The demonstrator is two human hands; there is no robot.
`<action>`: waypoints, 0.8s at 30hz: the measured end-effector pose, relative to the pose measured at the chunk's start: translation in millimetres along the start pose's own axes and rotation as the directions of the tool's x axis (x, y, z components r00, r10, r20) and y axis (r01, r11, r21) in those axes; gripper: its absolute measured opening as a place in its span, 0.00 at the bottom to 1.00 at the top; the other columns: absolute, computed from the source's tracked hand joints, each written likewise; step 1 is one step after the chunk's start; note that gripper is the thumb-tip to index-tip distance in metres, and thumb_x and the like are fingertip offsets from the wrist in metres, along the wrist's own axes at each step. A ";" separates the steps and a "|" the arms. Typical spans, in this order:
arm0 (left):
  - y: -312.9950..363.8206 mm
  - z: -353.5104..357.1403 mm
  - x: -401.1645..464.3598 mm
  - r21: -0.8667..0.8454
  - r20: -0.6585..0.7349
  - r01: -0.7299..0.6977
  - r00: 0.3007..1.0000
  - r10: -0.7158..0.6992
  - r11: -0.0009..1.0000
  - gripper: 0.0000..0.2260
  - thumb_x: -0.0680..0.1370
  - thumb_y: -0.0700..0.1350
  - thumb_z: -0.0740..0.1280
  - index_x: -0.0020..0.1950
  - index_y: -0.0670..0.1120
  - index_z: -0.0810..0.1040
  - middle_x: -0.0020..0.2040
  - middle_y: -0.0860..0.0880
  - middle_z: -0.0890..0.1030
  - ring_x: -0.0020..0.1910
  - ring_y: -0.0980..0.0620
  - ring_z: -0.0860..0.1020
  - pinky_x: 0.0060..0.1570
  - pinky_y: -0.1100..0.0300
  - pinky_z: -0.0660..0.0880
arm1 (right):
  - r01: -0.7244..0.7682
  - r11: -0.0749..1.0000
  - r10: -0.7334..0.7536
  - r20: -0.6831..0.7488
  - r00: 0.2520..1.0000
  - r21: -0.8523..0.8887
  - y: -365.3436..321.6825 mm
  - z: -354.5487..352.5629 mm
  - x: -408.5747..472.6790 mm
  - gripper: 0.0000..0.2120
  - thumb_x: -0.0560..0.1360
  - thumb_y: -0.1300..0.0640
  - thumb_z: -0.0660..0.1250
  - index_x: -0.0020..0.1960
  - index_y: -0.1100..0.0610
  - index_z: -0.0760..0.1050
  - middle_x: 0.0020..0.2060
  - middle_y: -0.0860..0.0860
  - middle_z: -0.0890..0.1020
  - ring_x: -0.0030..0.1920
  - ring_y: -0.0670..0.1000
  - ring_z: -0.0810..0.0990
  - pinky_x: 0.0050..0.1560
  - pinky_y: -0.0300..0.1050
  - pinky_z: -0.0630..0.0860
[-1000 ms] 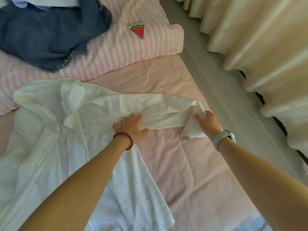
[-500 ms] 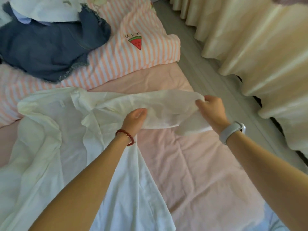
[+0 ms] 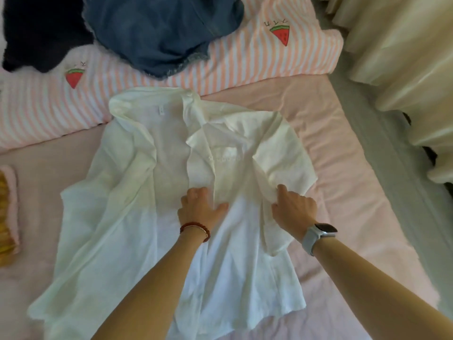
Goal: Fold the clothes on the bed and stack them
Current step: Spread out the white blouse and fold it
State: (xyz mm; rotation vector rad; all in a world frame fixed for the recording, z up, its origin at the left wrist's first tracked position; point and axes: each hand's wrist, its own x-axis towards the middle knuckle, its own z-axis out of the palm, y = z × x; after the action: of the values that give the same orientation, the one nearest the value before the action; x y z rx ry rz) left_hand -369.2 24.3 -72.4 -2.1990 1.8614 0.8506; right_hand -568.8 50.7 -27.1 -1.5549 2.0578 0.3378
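A white shirt (image 3: 137, 217) lies spread open, front up, across the middle of a bed (image 3: 355, 192) covered in a pale pink sheet, with its collar toward the pillows. Both bare forearms reach in from the lower edge. The left hand (image 3: 199, 207), with a red bead bracelet (image 3: 196, 229) on its wrist, rests palm down on the shirt's middle, fingers bent at the knuckles and thumb out to the right, pressing the cloth flat. The right hand (image 3: 293, 208), with a grey watch (image 3: 318, 234) on its wrist, sits just beside it, fingers curled and pinching a bunched fold of the shirt's right sleeve, which lies folded in over the chest. Beyond the collar lie pink-and-white striped pillows (image 3: 245, 62) with watermelon patches. A blue denim garment (image 3: 159, 33) and a dark garment (image 3: 41, 33) are heaped on them. Cream curtains (image 3: 404, 57) hang at the right.
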 end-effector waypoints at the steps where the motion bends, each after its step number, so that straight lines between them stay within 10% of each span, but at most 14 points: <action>1: 3.9 5.6 1.3 0.074 -0.016 0.022 1.000 -0.021 0.997 0.21 0.73 0.57 0.63 0.61 0.46 0.70 0.64 0.46 0.67 0.60 0.43 0.67 0.52 0.52 0.70 | -0.007 0.999 0.006 -0.030 1.000 -0.038 0.3 4.6 -1.4 0.14 0.77 0.57 0.56 0.62 0.55 0.62 0.46 0.51 0.75 0.42 0.55 0.73 0.42 0.46 0.63; 3: 6.3 7.5 6.3 0.060 -0.086 0.054 0.995 -0.049 0.997 0.14 0.76 0.50 0.62 0.56 0.44 0.73 0.58 0.44 0.72 0.57 0.42 0.70 0.47 0.52 0.71 | -0.018 0.995 0.008 -0.096 0.995 -0.102 1.0 10.9 -4.6 0.24 0.76 0.53 0.58 0.69 0.54 0.55 0.52 0.52 0.72 0.51 0.55 0.73 0.47 0.49 0.64; 6: -6.2 -10.6 12.8 -0.425 -0.098 0.091 0.984 -0.145 0.901 0.07 0.76 0.44 0.63 0.44 0.40 0.77 0.40 0.45 0.76 0.43 0.46 0.73 0.40 0.58 0.69 | -0.016 0.997 0.003 -0.149 0.989 -0.082 -3.3 13.4 -8.4 0.27 0.76 0.53 0.58 0.72 0.54 0.53 0.55 0.53 0.71 0.55 0.56 0.71 0.50 0.49 0.65; 9: -33.1 -38.1 7.9 -0.912 0.171 0.198 0.980 -0.106 0.360 0.05 0.77 0.40 0.65 0.43 0.40 0.77 0.40 0.42 0.76 0.43 0.46 0.74 0.46 0.56 0.72 | -0.030 0.995 0.017 -0.133 0.991 -0.096 -8.0 15.9 -8.6 0.23 0.75 0.60 0.56 0.69 0.54 0.60 0.53 0.53 0.74 0.54 0.56 0.74 0.50 0.49 0.63; 12: -67.8 -48.9 2.0 -0.928 0.360 0.348 0.929 -0.081 -0.132 0.07 0.78 0.40 0.61 0.51 0.40 0.77 0.49 0.41 0.81 0.49 0.44 0.79 0.52 0.48 0.76 | -0.082 0.995 0.062 -0.290 0.955 -0.056 -5.2 13.6 -8.4 0.24 0.71 0.66 0.57 0.67 0.55 0.66 0.50 0.55 0.74 0.51 0.58 0.73 0.49 0.50 0.59; 15: -86.4 -43.1 -1.1 -0.871 0.312 0.437 0.844 -0.437 0.222 0.06 0.78 0.43 0.63 0.47 0.41 0.76 0.44 0.41 0.77 0.44 0.45 0.74 0.44 0.52 0.74 | -0.079 0.997 0.062 -0.401 0.914 -0.025 -11.6 11.2 -5.8 0.28 0.71 0.65 0.61 0.70 0.55 0.63 0.59 0.58 0.70 0.60 0.59 0.67 0.60 0.56 0.55; 18: -83.4 -25.6 -21.0 -0.690 0.159 0.395 0.900 -0.406 0.606 0.14 0.75 0.50 0.67 0.37 0.42 0.72 0.33 0.47 0.72 0.37 0.46 0.70 0.34 0.60 0.66 | 0.196 0.979 -0.205 -0.353 0.913 -0.060 -44.9 15.4 -6.5 0.27 0.73 0.61 0.63 0.71 0.56 0.64 0.65 0.57 0.68 0.67 0.58 0.64 0.69 0.60 0.52; 24: -88.9 5.1 -49.8 -0.570 0.155 0.486 0.855 -0.494 0.662 0.09 0.76 0.41 0.62 0.39 0.40 0.78 0.37 0.43 0.77 0.40 0.43 0.74 0.41 0.58 0.69 | 0.575 0.817 -0.555 -0.227 0.800 0.028 -102.8 54.3 -31.0 0.11 0.73 0.63 0.64 0.55 0.61 0.76 0.47 0.58 0.78 0.46 0.60 0.78 0.43 0.52 0.74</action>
State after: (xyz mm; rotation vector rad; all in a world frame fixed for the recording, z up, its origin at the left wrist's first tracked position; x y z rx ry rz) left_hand -290.9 89.8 -74.0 -2.8571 0.9347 1.4248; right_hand -451.4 71.6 -42.8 -2.1195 1.6013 -0.1590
